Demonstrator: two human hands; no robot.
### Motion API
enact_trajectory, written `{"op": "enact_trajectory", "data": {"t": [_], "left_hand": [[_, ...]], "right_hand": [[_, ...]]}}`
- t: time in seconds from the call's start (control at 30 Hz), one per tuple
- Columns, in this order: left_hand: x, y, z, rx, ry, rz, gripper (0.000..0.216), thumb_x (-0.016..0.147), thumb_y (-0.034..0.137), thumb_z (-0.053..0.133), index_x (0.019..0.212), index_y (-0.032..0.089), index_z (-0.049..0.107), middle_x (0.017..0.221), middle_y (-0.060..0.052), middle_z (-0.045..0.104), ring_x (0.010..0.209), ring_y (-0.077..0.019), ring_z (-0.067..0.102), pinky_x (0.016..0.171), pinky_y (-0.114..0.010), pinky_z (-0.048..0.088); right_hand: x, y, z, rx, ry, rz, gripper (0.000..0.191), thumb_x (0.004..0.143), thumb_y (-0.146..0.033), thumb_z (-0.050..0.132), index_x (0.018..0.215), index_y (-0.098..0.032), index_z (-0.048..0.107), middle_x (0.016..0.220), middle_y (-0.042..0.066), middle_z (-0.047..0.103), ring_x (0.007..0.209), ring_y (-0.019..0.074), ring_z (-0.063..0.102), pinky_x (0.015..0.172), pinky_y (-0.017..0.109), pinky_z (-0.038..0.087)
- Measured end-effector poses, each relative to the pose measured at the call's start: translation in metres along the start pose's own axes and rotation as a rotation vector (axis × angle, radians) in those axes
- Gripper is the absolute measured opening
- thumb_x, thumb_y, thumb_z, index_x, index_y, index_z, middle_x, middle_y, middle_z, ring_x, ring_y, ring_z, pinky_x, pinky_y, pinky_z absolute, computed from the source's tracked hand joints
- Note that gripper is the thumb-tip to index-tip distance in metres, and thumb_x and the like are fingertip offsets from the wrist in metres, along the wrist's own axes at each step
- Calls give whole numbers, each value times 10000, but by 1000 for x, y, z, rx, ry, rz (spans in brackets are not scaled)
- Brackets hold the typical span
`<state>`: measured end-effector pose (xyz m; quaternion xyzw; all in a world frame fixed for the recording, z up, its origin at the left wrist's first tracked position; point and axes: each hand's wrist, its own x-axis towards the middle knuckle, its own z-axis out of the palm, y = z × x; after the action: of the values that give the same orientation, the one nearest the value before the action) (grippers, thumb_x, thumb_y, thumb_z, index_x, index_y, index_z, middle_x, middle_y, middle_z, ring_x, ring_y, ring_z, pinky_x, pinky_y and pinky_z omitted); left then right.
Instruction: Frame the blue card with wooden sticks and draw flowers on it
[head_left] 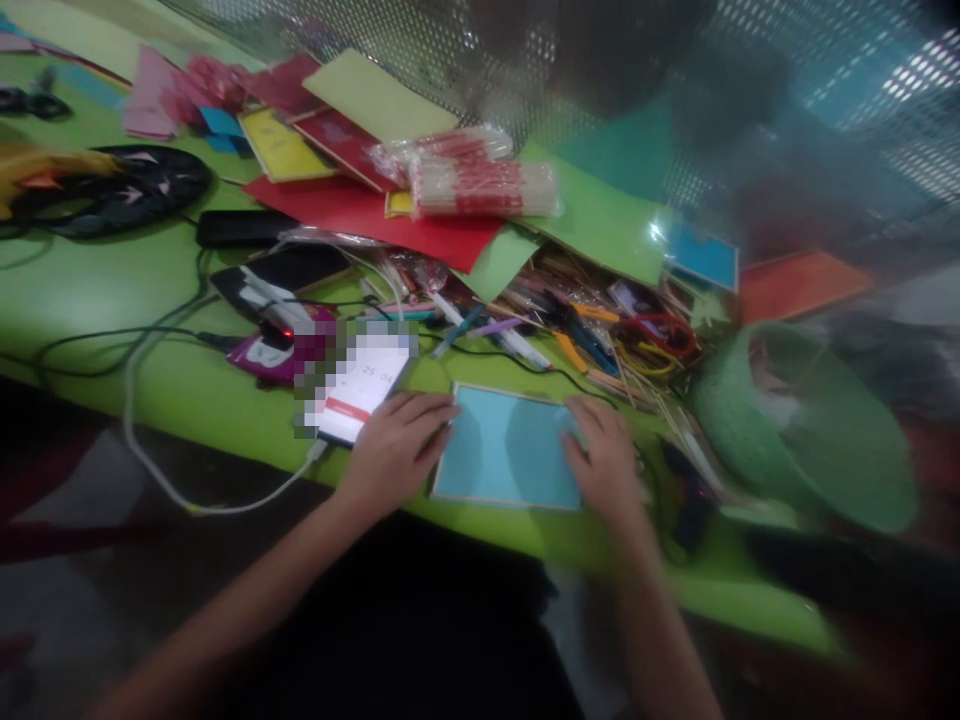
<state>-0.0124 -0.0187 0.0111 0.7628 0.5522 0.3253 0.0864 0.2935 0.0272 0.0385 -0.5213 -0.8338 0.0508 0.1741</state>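
A light blue sheet of paper (pixel 506 445) lies flat near the front edge of the green table (pixel 150 290). My left hand (pixel 397 445) rests at the sheet's left edge, fingers stretched out flat and touching it. My right hand (pixel 604 460) lies on the sheet's right side, fingers flat on the paper. Neither hand holds anything. A phone (pixel 360 385) with a lit screen sits just left of my left hand, with a white cable running from it.
Coloured paper sheets (pixel 375 215) and wrapped stick bundles (pixel 484 185) are piled behind. Pens, scissors and skewers (pixel 585 335) lie beyond the blue sheet. A green woven basket (pixel 810 430) stands at the right. Black cables (pixel 97 340) cross the left of the table.
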Motion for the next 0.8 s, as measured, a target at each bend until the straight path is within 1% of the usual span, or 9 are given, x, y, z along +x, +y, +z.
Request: {"op": "enact_trajectory", "data": {"t": [0.1, 0.2, 0.3, 0.37, 0.53, 0.8], "left_hand": [[-7, 0, 1, -28, 8, 25, 259, 1045, 259, 541, 1166, 225, 768, 1248, -68, 785, 1089, -250, 729, 983, -464, 564], [-9, -1, 2, -41, 12, 40, 246, 1047, 276, 556, 1156, 226, 770, 1247, -64, 786, 1083, -257, 728, 962, -469, 562], [-10, -2, 4, -43, 13, 48, 238, 1042, 271, 564, 1137, 213, 774, 1243, -72, 785, 1066, -262, 724, 945, -470, 562], [-10, -2, 4, -39, 11, 52, 241, 1039, 267, 561, 1130, 207, 777, 1237, -79, 784, 1062, -269, 719, 929, -476, 563], [-11, -2, 4, -28, -3, 51, 244, 1032, 266, 560, 1122, 206, 779, 1240, -93, 774, 1083, -291, 705, 927, -504, 559], [-10, -1, 4, -60, -12, 64, 217, 1026, 269, 584, 1144, 195, 750, 1277, -91, 754, 1106, -298, 694, 953, -508, 562]], "right_hand": [[11, -23, -3, 57, -101, -84, 443, 1057, -329, 478, 1461, -201, 606, 1340, 147, 689, 1224, 305, 597, 1073, 495, 476], [26, -51, 0, 43, -219, -156, 459, 1052, -321, 499, 1483, -190, 589, 1377, 157, 670, 1250, 313, 591, 1089, 506, 471], [43, -75, 10, 22, -280, -208, 466, 1046, -305, 516, 1492, -189, 580, 1398, 153, 658, 1263, 313, 579, 1113, 503, 462], [51, -86, 17, -10, -302, -218, 471, 1045, -288, 518, 1502, -184, 570, 1420, 153, 646, 1275, 314, 570, 1117, 495, 459], [60, -98, 26, -76, -323, -193, 469, 1047, -280, 509, 1492, -146, 570, 1421, 168, 645, 1278, 320, 574, 1094, 495, 465], [52, -97, 30, -63, -314, -174, 498, 1042, -274, 510, 1522, -144, 537, 1486, 169, 618, 1337, 325, 560, 1117, 504, 448]]}}
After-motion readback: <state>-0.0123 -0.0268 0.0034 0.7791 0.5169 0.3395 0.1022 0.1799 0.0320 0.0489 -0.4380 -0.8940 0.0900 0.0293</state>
